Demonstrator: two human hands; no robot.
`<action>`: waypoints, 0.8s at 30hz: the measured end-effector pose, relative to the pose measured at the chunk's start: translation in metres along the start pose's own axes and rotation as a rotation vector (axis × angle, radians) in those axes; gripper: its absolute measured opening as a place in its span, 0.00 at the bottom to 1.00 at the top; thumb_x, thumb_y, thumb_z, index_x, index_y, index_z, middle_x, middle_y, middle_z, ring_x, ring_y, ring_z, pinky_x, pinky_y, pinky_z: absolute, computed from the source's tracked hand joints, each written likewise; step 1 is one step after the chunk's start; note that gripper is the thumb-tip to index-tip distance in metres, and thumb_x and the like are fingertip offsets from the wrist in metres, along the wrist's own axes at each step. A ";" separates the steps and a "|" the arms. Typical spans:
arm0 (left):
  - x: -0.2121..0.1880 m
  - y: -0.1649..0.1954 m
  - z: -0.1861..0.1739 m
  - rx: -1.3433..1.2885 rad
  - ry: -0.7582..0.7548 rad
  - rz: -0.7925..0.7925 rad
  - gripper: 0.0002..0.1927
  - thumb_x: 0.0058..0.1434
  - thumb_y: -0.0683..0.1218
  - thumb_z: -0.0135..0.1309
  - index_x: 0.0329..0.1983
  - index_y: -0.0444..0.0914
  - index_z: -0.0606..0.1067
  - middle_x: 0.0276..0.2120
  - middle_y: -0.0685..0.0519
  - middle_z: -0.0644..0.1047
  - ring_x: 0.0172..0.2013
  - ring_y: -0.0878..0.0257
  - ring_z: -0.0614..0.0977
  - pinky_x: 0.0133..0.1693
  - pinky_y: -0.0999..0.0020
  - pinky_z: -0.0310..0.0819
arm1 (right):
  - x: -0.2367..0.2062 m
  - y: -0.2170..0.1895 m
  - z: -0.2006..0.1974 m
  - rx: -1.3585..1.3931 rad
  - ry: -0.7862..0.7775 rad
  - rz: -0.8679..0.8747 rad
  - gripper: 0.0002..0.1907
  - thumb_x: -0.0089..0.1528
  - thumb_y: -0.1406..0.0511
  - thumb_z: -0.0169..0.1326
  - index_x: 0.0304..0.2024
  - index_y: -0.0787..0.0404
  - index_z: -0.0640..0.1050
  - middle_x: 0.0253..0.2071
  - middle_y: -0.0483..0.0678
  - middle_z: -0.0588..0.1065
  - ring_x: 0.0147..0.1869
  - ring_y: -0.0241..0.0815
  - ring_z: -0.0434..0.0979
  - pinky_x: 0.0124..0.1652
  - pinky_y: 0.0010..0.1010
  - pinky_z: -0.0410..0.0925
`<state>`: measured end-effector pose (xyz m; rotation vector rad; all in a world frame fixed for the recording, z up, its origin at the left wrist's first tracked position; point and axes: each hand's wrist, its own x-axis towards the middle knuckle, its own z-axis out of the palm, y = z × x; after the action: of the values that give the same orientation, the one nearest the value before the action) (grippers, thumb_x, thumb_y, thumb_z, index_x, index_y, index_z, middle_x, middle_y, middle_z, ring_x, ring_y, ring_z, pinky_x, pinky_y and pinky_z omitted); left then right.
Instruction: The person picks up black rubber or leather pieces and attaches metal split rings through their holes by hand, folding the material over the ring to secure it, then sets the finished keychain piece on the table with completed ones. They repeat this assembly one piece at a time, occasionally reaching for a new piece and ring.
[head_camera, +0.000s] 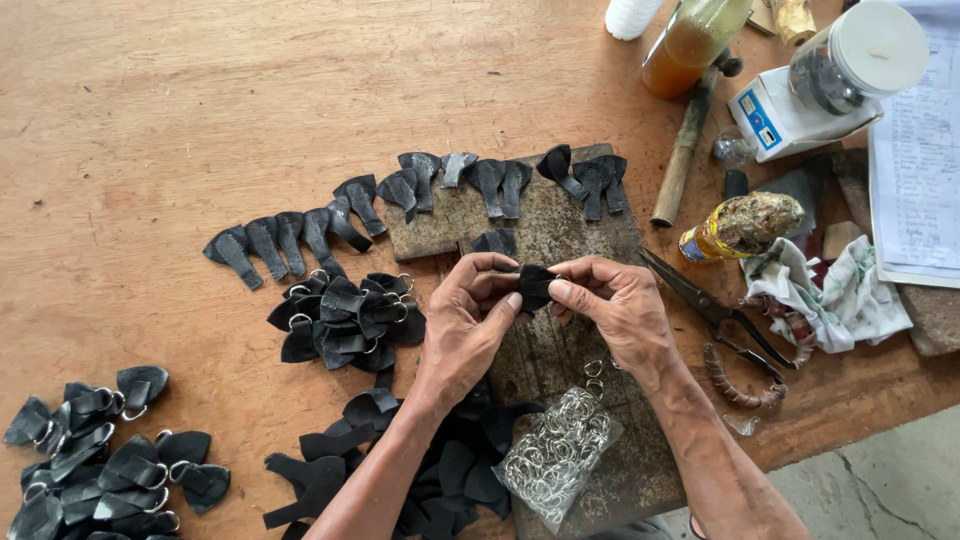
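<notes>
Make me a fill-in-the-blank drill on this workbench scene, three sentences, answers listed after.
1. Both hands, left hand and right hand, pinch one small black leather piece coloured ____.
2. The clear bag near the wrists holds metal ____.
3. The scissors lie on the person's ____ side of the hands.

Missing words: black; rings; right

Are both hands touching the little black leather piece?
Touching. The head view shows the left hand and right hand pinching the black leather piece between fingertips, above the stone slab.
</notes>
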<state>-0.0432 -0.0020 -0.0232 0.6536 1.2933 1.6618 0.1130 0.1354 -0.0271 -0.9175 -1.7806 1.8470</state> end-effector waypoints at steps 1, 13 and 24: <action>0.000 -0.001 0.000 -0.011 -0.004 0.006 0.15 0.65 0.33 0.52 0.55 0.34 0.69 0.46 0.48 0.81 0.47 0.64 0.83 0.47 0.70 0.84 | 0.000 0.000 0.000 -0.011 0.007 -0.006 0.13 0.61 0.68 0.63 0.47 0.68 0.83 0.34 0.48 0.82 0.34 0.34 0.80 0.34 0.25 0.75; 0.003 0.000 -0.006 -0.018 0.070 -0.022 0.16 0.70 0.40 0.45 0.59 0.33 0.65 0.46 0.42 0.82 0.45 0.58 0.87 0.46 0.66 0.87 | -0.002 0.000 0.003 -0.033 0.063 -0.011 0.12 0.61 0.67 0.63 0.45 0.67 0.83 0.32 0.47 0.81 0.32 0.33 0.80 0.33 0.24 0.75; 0.003 -0.002 -0.009 -0.127 0.068 -0.014 0.17 0.74 0.47 0.41 0.60 0.32 0.64 0.47 0.39 0.81 0.45 0.54 0.86 0.46 0.63 0.85 | -0.005 -0.001 0.006 -0.057 0.112 -0.032 0.10 0.62 0.67 0.63 0.43 0.66 0.83 0.30 0.46 0.80 0.31 0.31 0.79 0.32 0.22 0.74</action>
<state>-0.0508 -0.0036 -0.0284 0.5145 1.2255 1.7524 0.1118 0.1280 -0.0251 -0.9870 -1.7774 1.6993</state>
